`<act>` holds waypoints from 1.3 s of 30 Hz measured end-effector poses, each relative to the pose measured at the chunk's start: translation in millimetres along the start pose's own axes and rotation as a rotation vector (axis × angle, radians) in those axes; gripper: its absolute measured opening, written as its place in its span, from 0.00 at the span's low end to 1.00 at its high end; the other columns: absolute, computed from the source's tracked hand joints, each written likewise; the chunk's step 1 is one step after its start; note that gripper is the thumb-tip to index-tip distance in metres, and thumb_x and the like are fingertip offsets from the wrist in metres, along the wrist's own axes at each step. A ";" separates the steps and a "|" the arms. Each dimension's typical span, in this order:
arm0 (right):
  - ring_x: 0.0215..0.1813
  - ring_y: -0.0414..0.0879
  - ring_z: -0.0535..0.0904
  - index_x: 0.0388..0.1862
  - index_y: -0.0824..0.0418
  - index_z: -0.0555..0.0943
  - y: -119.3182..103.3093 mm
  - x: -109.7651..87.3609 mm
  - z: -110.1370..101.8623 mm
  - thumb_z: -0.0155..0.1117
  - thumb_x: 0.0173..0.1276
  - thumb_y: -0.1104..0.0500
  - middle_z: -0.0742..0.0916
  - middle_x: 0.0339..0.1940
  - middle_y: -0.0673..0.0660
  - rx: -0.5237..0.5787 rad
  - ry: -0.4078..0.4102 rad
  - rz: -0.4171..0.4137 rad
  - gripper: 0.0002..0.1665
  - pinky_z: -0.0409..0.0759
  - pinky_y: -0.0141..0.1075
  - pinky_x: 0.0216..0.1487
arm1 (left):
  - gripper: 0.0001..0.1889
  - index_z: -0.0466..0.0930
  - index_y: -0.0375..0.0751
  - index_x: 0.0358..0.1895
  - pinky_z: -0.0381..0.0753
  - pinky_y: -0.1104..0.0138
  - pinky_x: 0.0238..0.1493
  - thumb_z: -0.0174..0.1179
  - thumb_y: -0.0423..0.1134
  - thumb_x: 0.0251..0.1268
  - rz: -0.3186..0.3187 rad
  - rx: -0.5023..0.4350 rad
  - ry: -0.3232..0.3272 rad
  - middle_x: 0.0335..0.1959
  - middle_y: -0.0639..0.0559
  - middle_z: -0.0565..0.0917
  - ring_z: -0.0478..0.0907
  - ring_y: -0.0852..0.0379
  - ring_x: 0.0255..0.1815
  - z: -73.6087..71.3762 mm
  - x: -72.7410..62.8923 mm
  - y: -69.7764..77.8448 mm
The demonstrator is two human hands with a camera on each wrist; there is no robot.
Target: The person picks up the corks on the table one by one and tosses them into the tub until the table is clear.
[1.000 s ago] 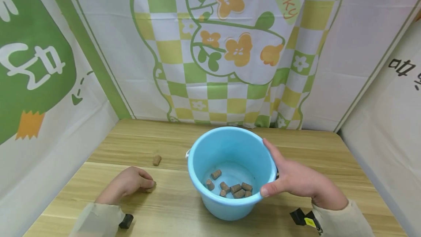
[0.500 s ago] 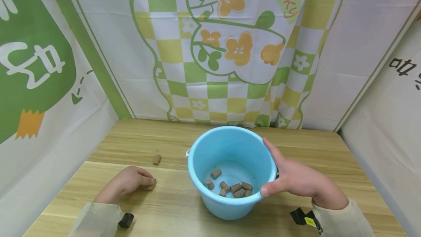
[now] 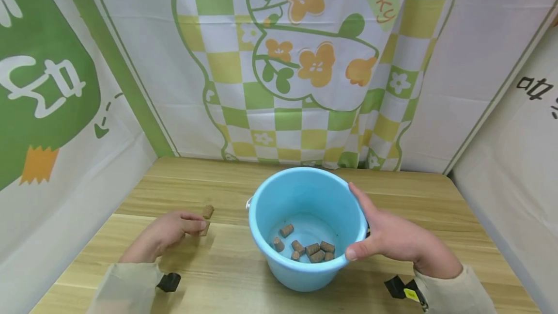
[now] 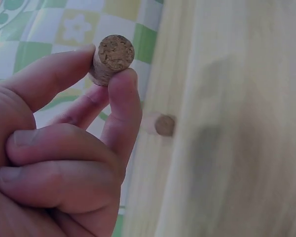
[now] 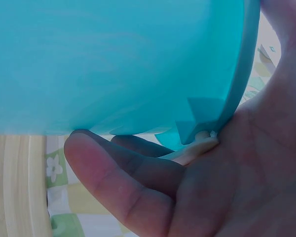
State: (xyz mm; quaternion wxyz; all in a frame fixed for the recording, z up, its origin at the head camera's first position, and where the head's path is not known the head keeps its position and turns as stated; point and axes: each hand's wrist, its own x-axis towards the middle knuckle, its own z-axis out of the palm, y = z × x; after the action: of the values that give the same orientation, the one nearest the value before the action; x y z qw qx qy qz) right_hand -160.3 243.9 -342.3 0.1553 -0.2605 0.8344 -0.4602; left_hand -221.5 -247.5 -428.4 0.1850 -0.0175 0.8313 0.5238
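Between thumb and fingertips my left hand [image 3: 170, 230] pinches a brown cork [image 4: 116, 53], lifted over the wooden table, while its other fingers curl in toward the palm. Just beyond it, a second cork [image 3: 208, 211] lies on the table. My right hand [image 3: 392, 239] grips the right side of a light blue bucket [image 3: 301, 277], its thumb over the rim. The right wrist view has the fingers [image 5: 113, 182] against the bucket's outer wall near the handle joint. Several corks [image 3: 312, 249] lie on the bucket's floor, mostly toward the near side.
The wooden table [image 3: 231, 275] meets a checked, flowered curtain [image 3: 301, 120] at the back. Printed cloth walls rise on both sides. A wire handle end [image 3: 249, 203] sticks out at the bucket's left rim.
My left hand has lifted the cork off the table and moved slightly forward, close to the other loose cork. The right hand and the bucket have stayed put.
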 end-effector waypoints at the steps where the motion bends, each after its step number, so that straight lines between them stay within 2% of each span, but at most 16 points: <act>1: 0.59 0.58 0.76 0.81 0.50 0.28 0.0 0.0 0.0 0.82 0.53 0.53 0.72 0.67 0.67 0.001 -0.001 0.000 0.79 0.75 0.46 0.55 | 0.21 0.81 0.33 0.55 0.59 0.72 0.15 0.67 0.45 0.66 -0.004 -0.017 0.000 0.41 0.44 0.83 0.57 0.65 0.13 0.0 0.7 2.0; 6: 0.59 0.59 0.75 0.81 0.49 0.28 0.7 0.1 0.2 0.82 0.54 0.54 0.72 0.67 0.67 0.014 -0.005 -0.003 0.79 0.76 0.45 0.54 | 0.25 0.78 0.30 0.60 0.58 0.73 0.14 0.66 0.44 0.67 0.026 -0.069 -0.023 0.41 0.43 0.84 0.54 0.67 0.12 -0.3 3.5 11.2; 10: 0.59 0.59 0.75 0.81 0.49 0.27 1.2 0.1 0.0 0.82 0.54 0.54 0.71 0.67 0.67 0.027 -0.011 -0.005 0.78 0.76 0.44 0.54 | 0.25 0.77 0.28 0.60 0.57 0.74 0.14 0.65 0.43 0.68 0.081 -0.127 -0.055 0.40 0.44 0.84 0.54 0.67 0.12 0.5 2.7 19.1; 14: 0.59 0.59 0.75 0.81 0.48 0.28 1.2 0.1 0.1 0.81 0.54 0.55 0.71 0.67 0.68 0.038 -0.013 -0.015 0.78 0.76 0.44 0.54 | 0.23 0.76 0.27 0.60 0.57 0.75 0.14 0.63 0.41 0.70 0.153 -0.203 -0.117 0.40 0.44 0.84 0.54 0.67 0.12 2.5 -2.2 30.4; 18: 0.59 0.60 0.75 0.81 0.48 0.28 1.0 0.3 0.4 0.82 0.54 0.55 0.71 0.67 0.68 0.039 -0.008 -0.025 0.79 0.76 0.44 0.55 | 0.20 0.78 0.28 0.59 0.57 0.75 0.15 0.61 0.40 0.72 0.214 -0.236 -0.157 0.40 0.46 0.84 0.54 0.68 0.12 4.2 -8.6 44.4; 21: 0.59 0.60 0.75 0.81 0.48 0.28 0.7 0.1 0.5 0.82 0.54 0.55 0.71 0.67 0.68 0.029 -0.005 -0.024 0.79 0.76 0.44 0.55 | 0.20 0.78 0.28 0.59 0.57 0.75 0.15 0.62 0.40 0.72 0.227 -0.245 -0.147 0.40 0.47 0.84 0.54 0.67 0.12 6.0 -14.1 55.6; 24: 0.58 0.59 0.75 0.81 0.48 0.28 0.8 0.0 0.7 0.82 0.54 0.54 0.72 0.67 0.68 0.021 -0.004 -0.022 0.79 0.76 0.44 0.54 | 0.22 0.77 0.28 0.60 0.58 0.74 0.16 0.62 0.41 0.72 0.236 -0.241 -0.129 0.35 0.51 0.83 0.54 0.66 0.12 9.5 -19.8 66.8; 28: 0.58 0.60 0.75 0.81 0.48 0.28 1.2 0.0 0.8 0.82 0.54 0.55 0.71 0.67 0.68 0.032 -0.010 -0.022 0.79 0.77 0.44 0.54 | 0.23 0.75 0.26 0.61 0.59 0.73 0.17 0.63 0.41 0.71 0.286 -0.217 -0.117 0.26 0.53 0.78 0.54 0.65 0.13 16.0 -25.2 80.0; 32: 0.58 0.59 0.75 0.81 0.48 0.27 0.8 0.3 0.7 0.81 0.54 0.55 0.71 0.67 0.68 0.033 -0.009 -0.022 0.79 0.77 0.45 0.54 | 0.23 0.76 0.27 0.60 0.59 0.72 0.18 0.64 0.41 0.70 0.331 -0.191 -0.092 0.27 0.51 0.79 0.56 0.64 0.13 21.8 -27.4 91.6; 39: 0.58 0.59 0.76 0.81 0.49 0.27 -1.0 0.4 0.2 0.81 0.54 0.54 0.71 0.67 0.68 0.027 -0.009 -0.009 0.79 0.77 0.46 0.53 | 0.21 0.80 0.32 0.57 0.61 0.70 0.20 0.68 0.41 0.66 0.360 -0.127 -0.039 0.28 0.49 0.81 0.57 0.62 0.14 31.9 -35.4 110.6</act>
State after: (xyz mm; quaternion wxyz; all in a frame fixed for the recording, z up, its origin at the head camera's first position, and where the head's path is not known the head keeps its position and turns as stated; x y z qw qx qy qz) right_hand -160.3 243.1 -341.6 0.1606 -0.2644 0.8262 -0.4708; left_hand -203.9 -175.5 -333.5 0.1029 0.1300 0.7825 0.6002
